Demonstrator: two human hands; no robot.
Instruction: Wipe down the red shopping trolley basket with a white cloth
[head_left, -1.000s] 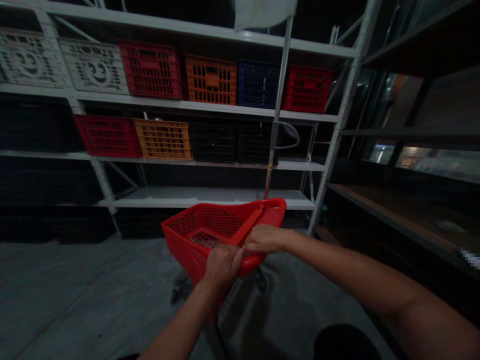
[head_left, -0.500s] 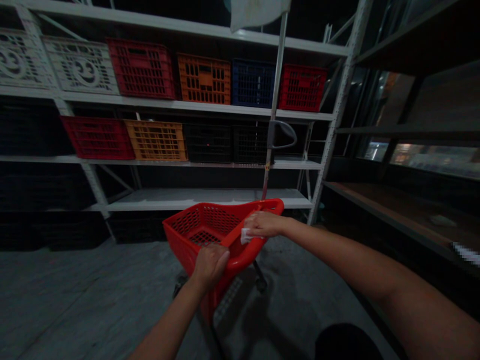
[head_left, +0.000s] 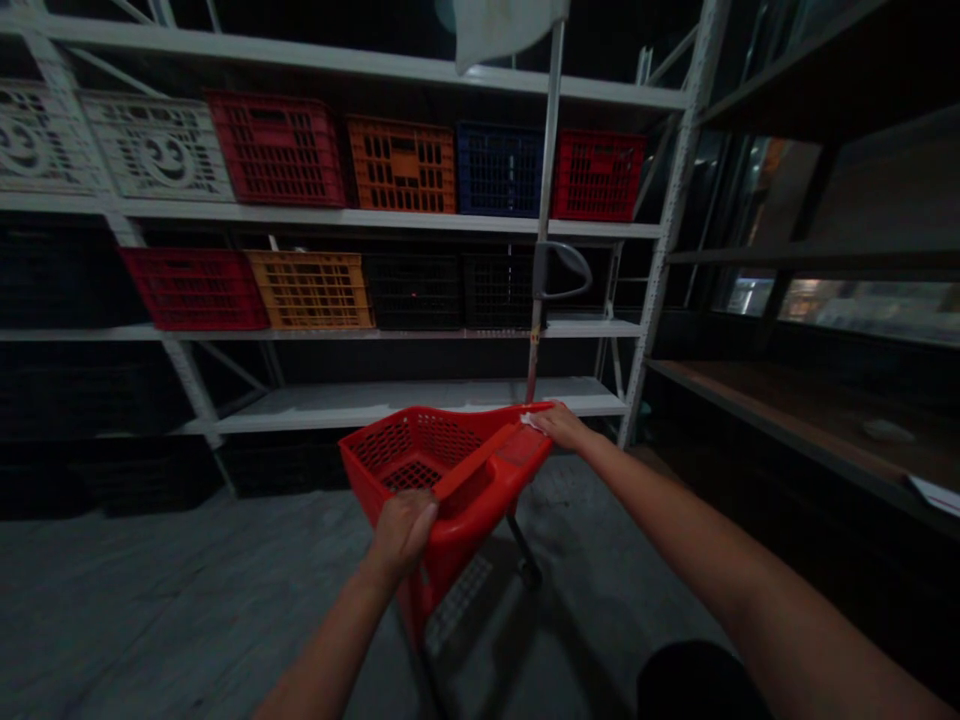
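Observation:
A red plastic shopping cart (head_left: 487, 500) stands in front of me, its basket pointing away to the left. My left hand (head_left: 405, 525) is closed around the left end of the cart's handle side. At the far right corner of the rim, my right hand (head_left: 559, 425) presses a small white cloth or tissue (head_left: 531, 420) against the red plastic, its fingers closed over it. A metal pole (head_left: 551, 150) with a grey loop handle (head_left: 566, 270) rises behind that corner and carries a white flag-like sheet (head_left: 506, 30) on top.
Behind the cart, a white metal rack (head_left: 420, 222) holds several plastic crates, among them an orange crate (head_left: 403, 163) and a yellow crate (head_left: 311, 290). Dark shelving (head_left: 810, 420) runs along the right side. Grey floor (head_left: 225, 590) extends to the left.
My right hand has slid with the white cloth from the middle of the handle area to the cart's far right corner. My left hand keeps its hold, and the cart has shifted slightly.

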